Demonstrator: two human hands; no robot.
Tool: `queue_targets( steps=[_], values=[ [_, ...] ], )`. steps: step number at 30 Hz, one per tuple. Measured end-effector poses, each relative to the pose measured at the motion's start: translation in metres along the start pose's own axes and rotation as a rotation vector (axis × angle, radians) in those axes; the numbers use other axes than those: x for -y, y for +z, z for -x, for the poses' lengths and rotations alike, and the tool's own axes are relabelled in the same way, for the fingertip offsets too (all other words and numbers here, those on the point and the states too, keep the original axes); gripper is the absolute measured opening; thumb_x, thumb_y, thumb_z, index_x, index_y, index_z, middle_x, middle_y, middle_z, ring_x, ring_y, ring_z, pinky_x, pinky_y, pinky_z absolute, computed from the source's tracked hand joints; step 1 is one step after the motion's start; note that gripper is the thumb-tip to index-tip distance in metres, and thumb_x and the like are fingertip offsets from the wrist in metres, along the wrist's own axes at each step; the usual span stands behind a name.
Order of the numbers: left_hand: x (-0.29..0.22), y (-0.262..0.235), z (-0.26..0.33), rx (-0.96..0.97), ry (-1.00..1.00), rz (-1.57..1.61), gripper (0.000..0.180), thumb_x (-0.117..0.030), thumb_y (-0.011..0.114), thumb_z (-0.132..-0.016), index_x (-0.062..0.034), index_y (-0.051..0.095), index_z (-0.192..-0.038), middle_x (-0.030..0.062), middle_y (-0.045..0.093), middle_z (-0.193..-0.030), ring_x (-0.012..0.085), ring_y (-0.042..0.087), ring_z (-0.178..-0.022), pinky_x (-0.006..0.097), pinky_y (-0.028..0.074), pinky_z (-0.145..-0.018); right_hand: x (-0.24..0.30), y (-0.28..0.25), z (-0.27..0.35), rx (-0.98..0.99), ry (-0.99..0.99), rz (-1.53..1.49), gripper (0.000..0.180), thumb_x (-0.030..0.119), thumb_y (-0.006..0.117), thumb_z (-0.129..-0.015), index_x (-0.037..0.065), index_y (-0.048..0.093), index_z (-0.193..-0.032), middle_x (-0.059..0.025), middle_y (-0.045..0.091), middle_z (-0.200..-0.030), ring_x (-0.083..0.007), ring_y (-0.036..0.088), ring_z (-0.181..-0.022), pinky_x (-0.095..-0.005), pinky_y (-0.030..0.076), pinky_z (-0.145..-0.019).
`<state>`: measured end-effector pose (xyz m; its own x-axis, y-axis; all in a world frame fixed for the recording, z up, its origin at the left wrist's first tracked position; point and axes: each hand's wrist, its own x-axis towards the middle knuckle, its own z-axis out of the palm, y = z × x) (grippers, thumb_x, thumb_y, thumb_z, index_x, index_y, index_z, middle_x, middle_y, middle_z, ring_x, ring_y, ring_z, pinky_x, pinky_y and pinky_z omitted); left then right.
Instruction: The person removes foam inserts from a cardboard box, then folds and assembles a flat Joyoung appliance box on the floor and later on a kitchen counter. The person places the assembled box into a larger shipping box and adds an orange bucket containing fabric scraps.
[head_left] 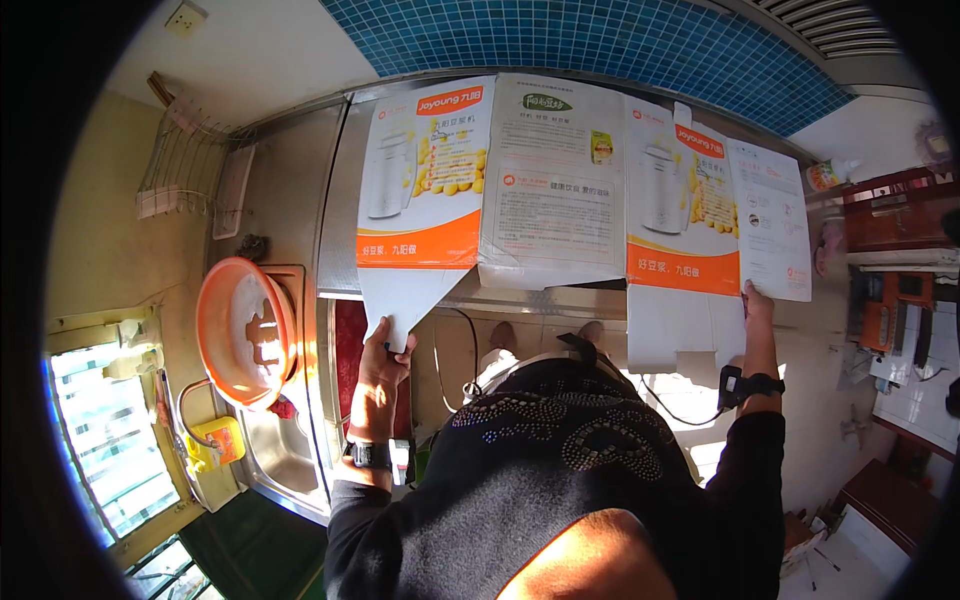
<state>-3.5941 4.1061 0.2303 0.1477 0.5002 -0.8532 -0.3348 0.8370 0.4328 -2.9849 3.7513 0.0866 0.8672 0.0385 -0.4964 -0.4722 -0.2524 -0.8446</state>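
Head view, flattened orange-and-white carton (560,180) on counter, left hand (383,355) fingers gripping flap, right hand (757,305) fingers pressing edge.

bright daylight from window (105,440) | glare on floor | fisheye bending, dark rim

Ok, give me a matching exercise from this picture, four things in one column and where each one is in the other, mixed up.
Things:
1. flattened cardboard box
2. orange basin
3. left hand
4. right hand

Places:
A. over the sink, left of the counter
B. on the box's right edge
C. spread across the metal counter
D. gripping the box's lower left flap

Pairs: 1-C, 2-A, 3-D, 4-B
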Motion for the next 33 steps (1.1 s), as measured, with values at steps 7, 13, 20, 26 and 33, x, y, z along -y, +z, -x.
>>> queue_targets(
  steps=[7, 13, 20, 26, 33],
  values=[
    [0.019, -0.01, -0.108, -0.023, 0.196, -0.149, 0.037, -0.04, 0.063, -0.084, -0.0133, 0.055, -0.109, 0.0043, 0.061, -0.086, 0.0226, 0.06, -0.06, 0.031, 0.054, -0.05, -0.022, 0.024, 0.009, -0.204, 0.19, 0.127, 0.032, 0.03, 0.07, -0.08, 0.001, 0.059, -0.089, -0.0072, 0.064, -0.08, -0.0168, 0.063, -0.07, -0.0306, 0.051, -0.062],
    [0.002, -0.002, -0.067, -0.031, -0.075, -1.012, 0.053, -0.054, 0.055, -0.085, -0.0017, 0.06, -0.077, 0.0055, 0.057, -0.055, 0.0207, 0.058, -0.041, 0.026, 0.042, -0.033, -0.003, 0.026, 0.028, -0.365, -0.132, 0.533, 0.041, 0.037, 0.076, -0.07, 0.0, 0.062, -0.082, -0.0183, 0.062, -0.093, -0.0312, 0.062, -0.074, -0.0433, 0.05, -0.066],
    [-0.057, 0.165, 0.003, 0.52, 0.648, -1.577, 0.027, -0.026, 0.066, -0.083, -0.001, 0.065, -0.095, 0.0102, 0.068, -0.083, 0.0186, 0.066, -0.069, 0.028, 0.051, -0.058, 0.076, 0.034, 0.027, -0.745, -1.055, 0.646, 0.037, 0.023, 0.078, -0.064, 0.009, 0.055, -0.09, -0.0104, 0.052, -0.115, -0.0332, 0.048, -0.107, -0.0442, 0.044, -0.082],
    [-0.014, 0.36, -0.073, 0.258, 1.934, -1.981, 0.066, -0.045, 0.062, -0.079, -0.0149, 0.042, -0.134, 0.0102, 0.024, -0.148, 0.0392, 0.023, -0.133, 0.058, 0.027, -0.099, 0.165, 0.053, -0.047, -0.455, -0.822, 1.138, 0.062, 0.038, 0.056, -0.084, 0.018, 0.035, -0.138, -0.0047, 0.016, -0.15, -0.0295, 0.015, -0.138, -0.0609, 0.02, -0.102],
    [0.05, 0.398, -0.129, -0.17, 1.373, -2.135, 0.085, -0.057, 0.061, -0.075, -0.0235, 0.023, -0.144, 0.0135, 0.008, -0.152, 0.0454, 0.002, -0.137, 0.073, 0.017, -0.095, 0.176, 0.031, -0.14, -0.198, -0.545, 1.121, 0.064, 0.049, 0.048, -0.085, 0.027, 0.028, -0.141, -0.0023, 0.011, -0.152, -0.0285, 0.008, -0.14, -0.064, 0.013, -0.104]
  ],
)
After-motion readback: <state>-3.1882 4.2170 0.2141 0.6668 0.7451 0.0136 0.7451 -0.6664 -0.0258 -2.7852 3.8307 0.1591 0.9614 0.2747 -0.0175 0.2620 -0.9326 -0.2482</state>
